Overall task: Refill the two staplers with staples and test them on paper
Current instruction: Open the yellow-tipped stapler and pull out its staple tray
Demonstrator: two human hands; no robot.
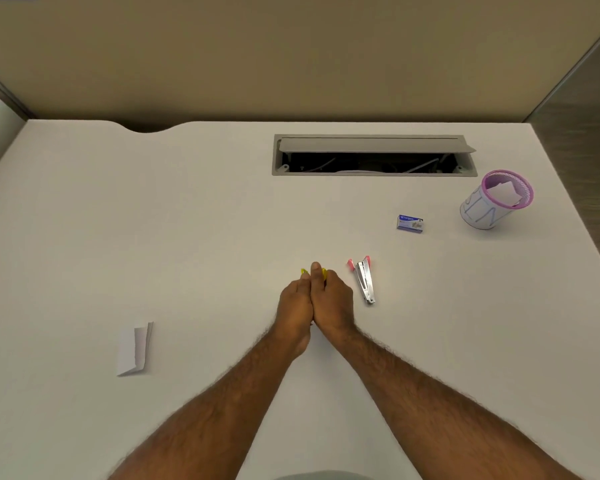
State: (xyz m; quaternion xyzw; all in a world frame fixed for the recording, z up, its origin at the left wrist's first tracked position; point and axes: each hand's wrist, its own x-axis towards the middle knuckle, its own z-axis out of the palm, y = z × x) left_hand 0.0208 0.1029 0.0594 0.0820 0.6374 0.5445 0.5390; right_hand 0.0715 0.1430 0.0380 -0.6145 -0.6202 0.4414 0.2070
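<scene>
The left hand [294, 306] and right hand [331, 304] were pressed side by side at mid-counter, fingers curled together round a yellow stapler [324, 273]. Only two small yellow tips of it showed past the fingertips; the rest was hidden inside the hands, so whether it stood open or closed could not be told.

Just beside the right hand, at about 2 o'clock, a pink stapler [363, 279] lay on the counter [187, 220] with its chrome arm swung open, untouched. Farther out at 2 o'clock sat a small blue staple box [409, 223], its print too small to read. Beyond it, near the counter's right edge, stood a pink mesh pen cup [496, 199] wrapped in white paper, with white slips inside.

At 8 o'clock, well apart from the hands, lay a folded sheet of paper [134, 348]. At 12 o'clock a grey cable hatch [374, 154] stood open, cables dimly visible within.
</scene>
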